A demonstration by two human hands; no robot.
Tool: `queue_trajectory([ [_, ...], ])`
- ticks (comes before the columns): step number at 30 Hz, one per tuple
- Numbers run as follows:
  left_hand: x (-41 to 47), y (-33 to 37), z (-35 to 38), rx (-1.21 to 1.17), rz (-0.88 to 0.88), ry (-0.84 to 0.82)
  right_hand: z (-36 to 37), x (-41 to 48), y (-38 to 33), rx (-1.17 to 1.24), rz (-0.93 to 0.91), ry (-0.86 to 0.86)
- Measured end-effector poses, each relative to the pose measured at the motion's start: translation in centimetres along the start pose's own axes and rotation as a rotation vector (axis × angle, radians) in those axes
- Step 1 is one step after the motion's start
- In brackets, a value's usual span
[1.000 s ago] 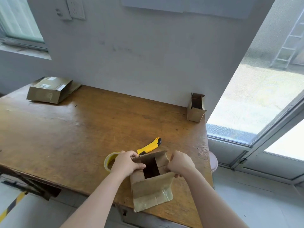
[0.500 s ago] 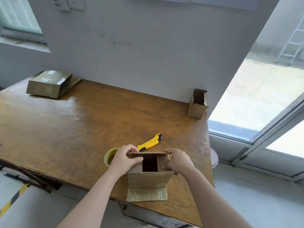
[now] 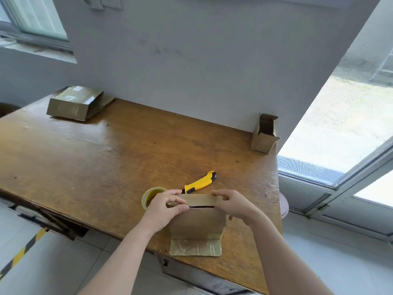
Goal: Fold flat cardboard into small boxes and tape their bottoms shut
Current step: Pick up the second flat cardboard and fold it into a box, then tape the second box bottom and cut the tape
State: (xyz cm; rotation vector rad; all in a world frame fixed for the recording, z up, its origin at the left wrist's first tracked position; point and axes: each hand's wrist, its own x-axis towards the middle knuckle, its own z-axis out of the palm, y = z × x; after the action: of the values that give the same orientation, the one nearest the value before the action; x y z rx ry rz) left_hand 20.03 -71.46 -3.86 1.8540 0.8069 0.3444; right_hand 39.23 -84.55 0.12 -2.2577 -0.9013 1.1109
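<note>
A small box is held at the bench's near edge, toward its right corner. The left hand is closed on the box's upper left corner, thumb across the front, fingers curled over the top flap. The right hand is pinched on the upper right corner, fingertips on the flap's far edge. The top flap is folded nearly flat over the opening; only a thin dark slit is left under it. A taped flap sticks out flat from the box's base and reaches the bench's near edge.

A tape roll lies just left of the box, partly hidden by the left hand. A yellow knife lies just behind the box, angled toward the far right. A second small box stands open-topped at the far right corner, against the wall. A flatter carton is set at the far left corner.
</note>
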Motion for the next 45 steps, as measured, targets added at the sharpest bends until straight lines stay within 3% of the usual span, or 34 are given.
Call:
queue_trajectory([
  [2, 0.1, -0.1, 0.7, 0.046, 0.022, 0.073, -0.3, -0.4, -0.4, 0.019, 0.006, -0.027],
  [6, 0.3, 0.0, 1.7, 0.130, 0.046, 0.120, 0.5, -0.2, -0.4, -0.463, -0.136, 0.213],
  [12, 0.4, -0.5, 1.8, 0.186, 0.063, 0.112, 3.4, 0.0, -0.7, -0.464, -0.343, 0.279],
  [16, 0.6, -0.7, 1.5, 0.148, 0.064, 0.072, 4.4, 0.3, -1.1, -0.359, -0.374, 0.316],
  [19, 0.3, -1.6, 0.5, 0.007, 0.004, 0.309, 3.9, 0.7, -1.3, -0.320, -0.342, 0.274],
  [21, 0.2, -2.9, -0.3, 0.182, -0.119, 0.442, 4.0, 0.9, -1.5, -0.310, -0.329, 0.269],
  [24, 0.0, -4.7, -0.9, 0.645, -0.288, 0.265, 4.1, 1.1, -1.4, -0.298, -0.319, 0.257],
  [27, -0.1, -5.8, -0.5, 0.787, -0.262, 0.198, 3.9, 1.4, -1.3, -0.282, -0.301, 0.235],
  [32, 0.7, -5.6, -0.6, 0.478, -0.204, 0.397, 3.8, 1.5, -1.1, -0.266, -0.303, 0.219],
  [39, 0.7, -1.2, -0.2, -0.085, 0.044, 0.532, 3.8, 1.5, -0.9, -0.204, -0.308, 0.236],
  [45, 0.0, 1.4, 2.1, -0.200, 0.160, 0.430, 3.9, 1.5, -0.9, -0.102, -0.282, 0.261],
])
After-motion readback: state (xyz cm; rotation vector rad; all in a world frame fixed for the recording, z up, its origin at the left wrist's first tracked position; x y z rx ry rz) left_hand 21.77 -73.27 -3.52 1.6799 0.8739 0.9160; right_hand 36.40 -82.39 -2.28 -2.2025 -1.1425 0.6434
